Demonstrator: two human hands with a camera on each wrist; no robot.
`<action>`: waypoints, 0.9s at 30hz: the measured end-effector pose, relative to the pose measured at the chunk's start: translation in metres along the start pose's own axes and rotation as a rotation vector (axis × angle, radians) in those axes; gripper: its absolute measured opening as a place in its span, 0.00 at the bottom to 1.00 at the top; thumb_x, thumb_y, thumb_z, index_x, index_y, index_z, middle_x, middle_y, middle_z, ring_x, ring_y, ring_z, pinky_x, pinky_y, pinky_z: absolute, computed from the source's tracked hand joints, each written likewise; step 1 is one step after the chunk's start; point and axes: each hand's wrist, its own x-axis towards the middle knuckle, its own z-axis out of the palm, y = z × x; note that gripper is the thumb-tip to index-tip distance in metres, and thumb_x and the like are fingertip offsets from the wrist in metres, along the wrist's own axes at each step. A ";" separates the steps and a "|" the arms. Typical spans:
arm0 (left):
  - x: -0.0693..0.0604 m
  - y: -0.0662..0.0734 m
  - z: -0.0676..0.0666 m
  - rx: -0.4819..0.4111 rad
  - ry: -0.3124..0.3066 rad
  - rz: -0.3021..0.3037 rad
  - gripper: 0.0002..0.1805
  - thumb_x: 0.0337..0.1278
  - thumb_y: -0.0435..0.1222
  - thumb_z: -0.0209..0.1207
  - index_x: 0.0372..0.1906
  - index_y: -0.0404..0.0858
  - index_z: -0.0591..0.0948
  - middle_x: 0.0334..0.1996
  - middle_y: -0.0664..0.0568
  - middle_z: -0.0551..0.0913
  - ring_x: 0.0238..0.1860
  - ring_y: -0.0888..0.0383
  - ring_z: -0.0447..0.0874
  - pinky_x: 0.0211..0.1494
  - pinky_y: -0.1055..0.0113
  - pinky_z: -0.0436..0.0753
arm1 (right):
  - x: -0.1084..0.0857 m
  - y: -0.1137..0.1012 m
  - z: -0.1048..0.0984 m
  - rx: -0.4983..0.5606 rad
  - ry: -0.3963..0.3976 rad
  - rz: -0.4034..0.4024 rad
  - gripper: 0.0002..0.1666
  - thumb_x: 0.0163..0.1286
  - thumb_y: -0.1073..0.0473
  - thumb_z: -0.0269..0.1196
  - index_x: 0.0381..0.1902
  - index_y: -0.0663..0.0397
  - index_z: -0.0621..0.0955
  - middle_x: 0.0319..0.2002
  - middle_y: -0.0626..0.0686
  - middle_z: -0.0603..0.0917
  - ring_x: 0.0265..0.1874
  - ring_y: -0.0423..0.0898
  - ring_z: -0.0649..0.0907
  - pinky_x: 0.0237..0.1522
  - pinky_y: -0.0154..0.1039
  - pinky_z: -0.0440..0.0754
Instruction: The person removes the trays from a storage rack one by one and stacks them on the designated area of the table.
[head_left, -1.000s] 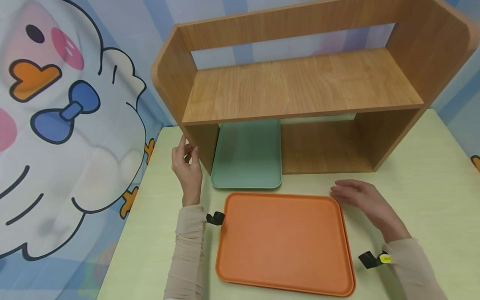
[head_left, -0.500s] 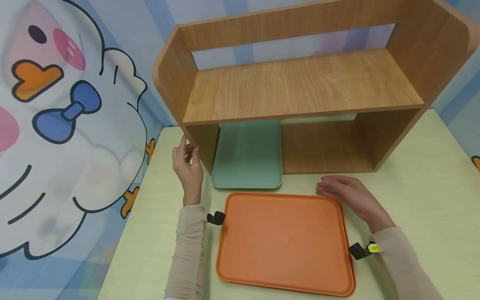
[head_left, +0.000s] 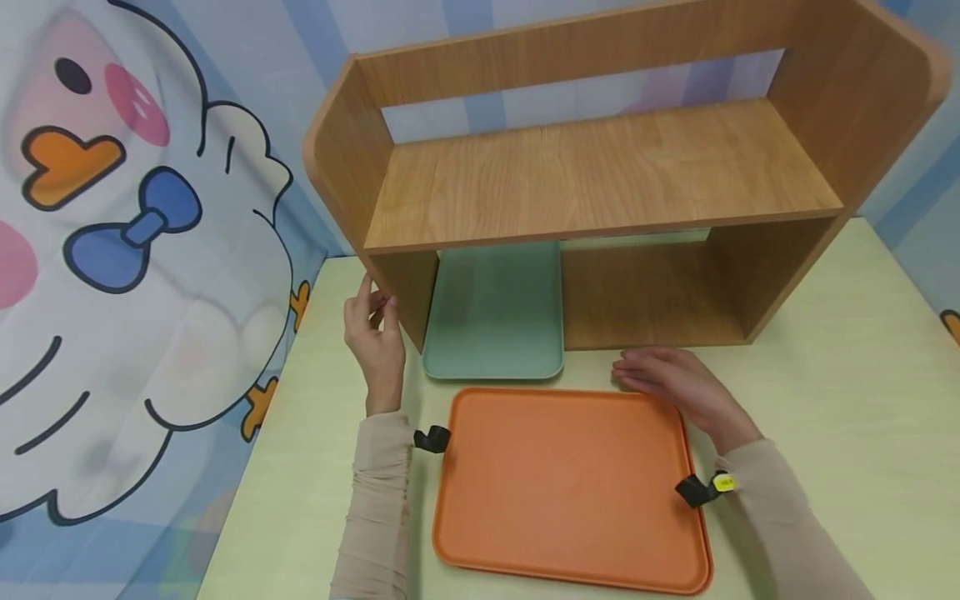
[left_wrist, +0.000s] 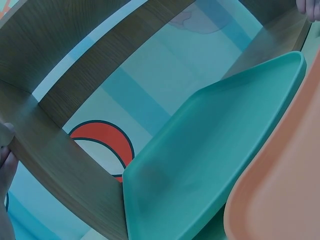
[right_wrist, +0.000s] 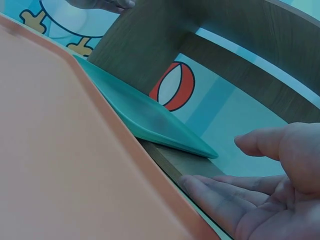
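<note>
My left hand (head_left: 375, 337) touches the outer face of the left side panel of a wooden shelf (head_left: 600, 171), fingers near its front edge. In the left wrist view, fingertips (left_wrist: 6, 134) show at that panel's edge. My right hand (head_left: 686, 387) hovers over the far right corner of an orange tray (head_left: 562, 487), fingers extended and holding nothing. In the right wrist view, the right hand (right_wrist: 280, 195) has its thumb apart from the fingers. A green tray (head_left: 495, 312) lies in the shelf's lower left part, its front end sticking out.
A light table (head_left: 840, 358) bears the shelf and the orange tray. A second orange rim shows along that tray's right edge. Behind stands a wall cloth (head_left: 225, 275) with a cartoon bird. Small black wrist mounts (head_left: 432, 439) are worn on both arms.
My right hand has moved left, from beside the orange tray's far right corner to over it. The left hand stays at the side panel. Both trays have kept their places.
</note>
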 end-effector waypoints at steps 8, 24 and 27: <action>-0.002 0.019 0.001 -0.006 0.006 0.008 0.24 0.59 0.24 0.57 0.62 0.34 0.75 0.41 0.32 0.73 0.44 0.42 0.80 0.52 0.48 0.82 | 0.010 -0.003 0.009 0.019 -0.016 0.014 0.35 0.74 0.50 0.54 0.67 0.72 0.63 0.63 0.71 0.70 0.59 0.55 0.78 0.58 0.43 0.76; -0.005 0.032 -0.003 -0.024 0.004 0.015 0.24 0.59 0.23 0.56 0.62 0.32 0.74 0.41 0.30 0.73 0.44 0.40 0.79 0.52 0.47 0.82 | 0.031 -0.006 0.031 0.083 -0.043 0.013 0.30 0.75 0.57 0.52 0.63 0.78 0.64 0.59 0.72 0.73 0.55 0.54 0.81 0.60 0.46 0.75; -0.005 0.033 -0.003 -0.018 0.002 0.013 0.24 0.60 0.23 0.56 0.62 0.32 0.74 0.41 0.30 0.73 0.44 0.41 0.79 0.53 0.47 0.82 | 0.036 -0.006 0.035 0.096 -0.044 0.018 0.29 0.75 0.58 0.52 0.62 0.79 0.64 0.58 0.72 0.74 0.54 0.54 0.82 0.59 0.45 0.76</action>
